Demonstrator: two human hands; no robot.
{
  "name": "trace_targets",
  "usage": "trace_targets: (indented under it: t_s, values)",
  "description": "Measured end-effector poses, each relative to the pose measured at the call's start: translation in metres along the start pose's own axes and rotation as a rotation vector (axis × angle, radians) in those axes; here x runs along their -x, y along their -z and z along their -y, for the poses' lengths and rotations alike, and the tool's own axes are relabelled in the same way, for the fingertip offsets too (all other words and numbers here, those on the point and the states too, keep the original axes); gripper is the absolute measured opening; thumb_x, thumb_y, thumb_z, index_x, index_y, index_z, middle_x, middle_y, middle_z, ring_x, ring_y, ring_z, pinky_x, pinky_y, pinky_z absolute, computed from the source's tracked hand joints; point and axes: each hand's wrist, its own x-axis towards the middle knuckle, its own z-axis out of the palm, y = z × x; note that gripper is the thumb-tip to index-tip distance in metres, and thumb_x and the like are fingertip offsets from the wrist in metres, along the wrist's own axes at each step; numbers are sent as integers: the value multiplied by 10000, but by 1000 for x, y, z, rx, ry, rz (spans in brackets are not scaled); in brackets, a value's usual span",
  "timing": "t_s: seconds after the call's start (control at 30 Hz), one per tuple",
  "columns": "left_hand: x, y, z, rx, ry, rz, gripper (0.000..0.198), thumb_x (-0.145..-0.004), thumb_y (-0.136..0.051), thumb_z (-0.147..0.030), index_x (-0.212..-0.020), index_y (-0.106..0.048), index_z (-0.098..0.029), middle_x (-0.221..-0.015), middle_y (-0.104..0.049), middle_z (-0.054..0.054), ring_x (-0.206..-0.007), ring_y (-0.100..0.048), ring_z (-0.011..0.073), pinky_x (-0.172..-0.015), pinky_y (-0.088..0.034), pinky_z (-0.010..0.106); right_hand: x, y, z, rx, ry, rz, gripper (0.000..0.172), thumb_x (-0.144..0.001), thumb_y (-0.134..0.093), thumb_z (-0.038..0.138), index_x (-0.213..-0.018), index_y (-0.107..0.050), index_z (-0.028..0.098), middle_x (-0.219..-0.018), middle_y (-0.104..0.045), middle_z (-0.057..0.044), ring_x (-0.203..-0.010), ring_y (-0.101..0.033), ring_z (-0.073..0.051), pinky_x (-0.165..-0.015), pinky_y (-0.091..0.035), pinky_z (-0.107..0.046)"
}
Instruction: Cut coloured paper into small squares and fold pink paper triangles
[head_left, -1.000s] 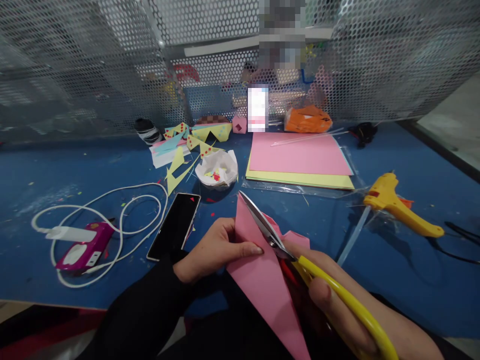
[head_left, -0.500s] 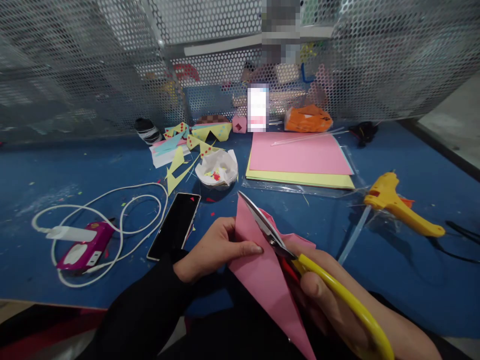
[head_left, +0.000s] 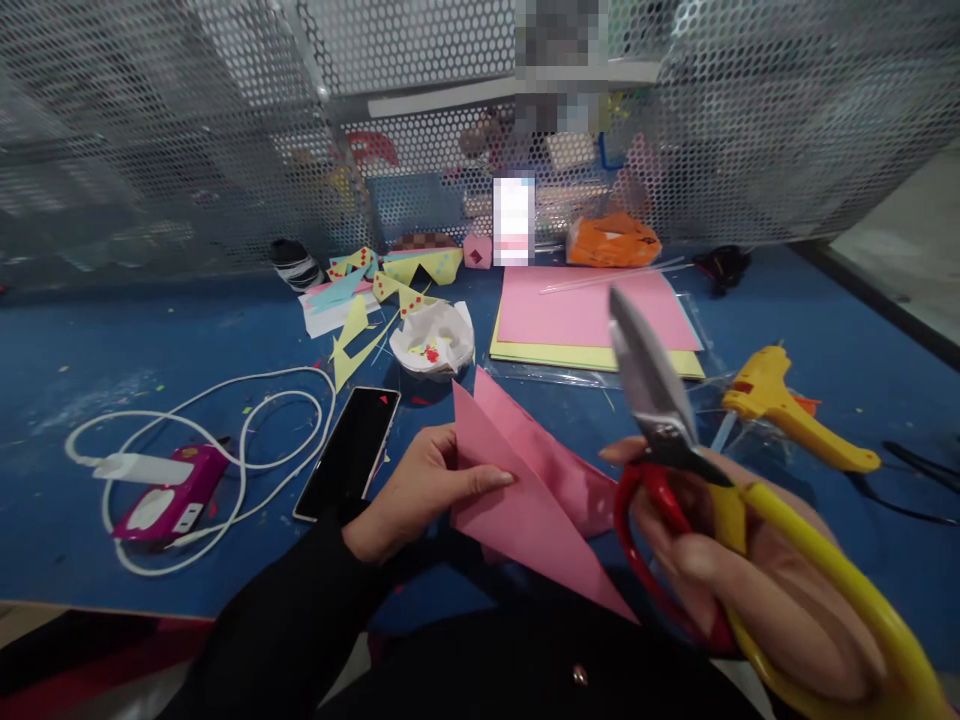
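My left hand (head_left: 427, 490) pinches a folded pink sheet of paper (head_left: 536, 535), its thumb lying across the front layer. The paper stands with two pointed tips up, and its layers spread apart toward the right. In my right hand (head_left: 757, 590) is a pair of scissors (head_left: 667, 435) with one yellow handle and one red handle. Their blades are together and point up, to the right of the paper and apart from it. Some of my right fingers are hidden behind the handles.
A dark phone (head_left: 349, 450) and a purple power adapter (head_left: 176, 490) with a white cable lie left. Beyond are a paper-lined bowl (head_left: 433, 338), yellow paper cutouts (head_left: 352, 340) and stacked coloured sheets (head_left: 592, 310). A yellow glue gun (head_left: 799, 410) rests right; perforated metal (head_left: 427, 60) rises behind.
The scissors have come out from the paper, moving right and up, and their blades now point upward. The folded paper has opened out in my left hand, which has hardly moved.
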Motion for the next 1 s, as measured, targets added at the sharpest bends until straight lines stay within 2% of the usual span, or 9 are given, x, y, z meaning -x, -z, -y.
trace_targets:
  t_s: [0.07,0.13,0.2,0.33,0.43,0.53,0.77,0.87,1.0]
  values:
    - [0,0,0,-27,-23,-10,326,-636,-898,-333,-859,-760,-139,-855,-771,69,-706,-659,160,-689,-521,282,-4,6,1,103,45,-164,334,-832,-726,480,-1104,-632,310,-651,-633,38,-475,-581,-154,-456,-520,-262]
    - [0,0,0,-31,-44,-22,329,-635,-894,-339,-863,-761,-143,-844,-767,61,-696,-651,158,-676,-518,278,-10,10,0,205,103,-321,322,-811,-761,418,-1089,-638,313,-673,-661,31,-497,-605,-169,-471,-537,-275]
    - [-1,0,-1,-12,-65,-38,315,-631,-894,-328,-852,-760,-147,-821,-761,47,-682,-646,150,-658,-513,266,-17,9,-2,234,132,-382,347,-800,-767,392,-1105,-632,297,-670,-669,28,-478,-599,-165,-453,-528,-276]
    - [0,-2,-2,65,-77,-80,298,-610,-905,-284,-829,-754,-149,-802,-760,39,-675,-649,141,-634,-509,246,-29,0,-8,135,91,-278,385,-774,-770,412,-1087,-636,234,-668,-660,25,-441,-538,-130,-408,-472,-259]
    - [1,-4,-3,100,-43,-129,308,-610,-907,-286,-830,-748,-141,-779,-755,41,-649,-643,136,-619,-510,246,-35,-9,-10,105,8,-152,373,-744,-784,416,-1034,-669,213,-689,-646,17,-583,-604,-152,-526,-512,-263]
    - [0,-3,-2,89,-31,-157,328,-626,-898,-300,-863,-748,-130,-824,-764,60,-686,-659,150,-643,-521,256,-41,-14,-16,110,-22,-118,329,-753,-740,382,-1024,-674,207,-682,-612,30,-586,-576,-139,-544,-494,-261]
    - [-9,2,6,39,-51,-300,365,-704,-815,-374,-952,-726,-122,-925,-778,107,-791,-697,204,-714,-547,305,-47,-6,-45,134,-48,-202,361,-749,-714,357,-1067,-619,215,-594,-501,84,-409,-440,-94,-379,-346,-230]
    - [-13,5,8,-97,-69,-347,386,-765,-722,-431,-1003,-713,-127,-920,-775,109,-820,-706,230,-726,-553,337,-44,3,-52,129,-36,-281,415,-745,-728,363,-1120,-606,231,-584,-502,86,-406,-446,-106,-380,-362,-239]
    - [-22,20,11,-285,-72,-397,390,-757,-697,-448,-977,-708,-126,-929,-763,120,-803,-693,246,-681,-533,348,-40,15,-44,252,24,-462,380,-732,-727,382,-1073,-642,236,-615,-563,49,-477,-493,-141,-427,-402,-268]
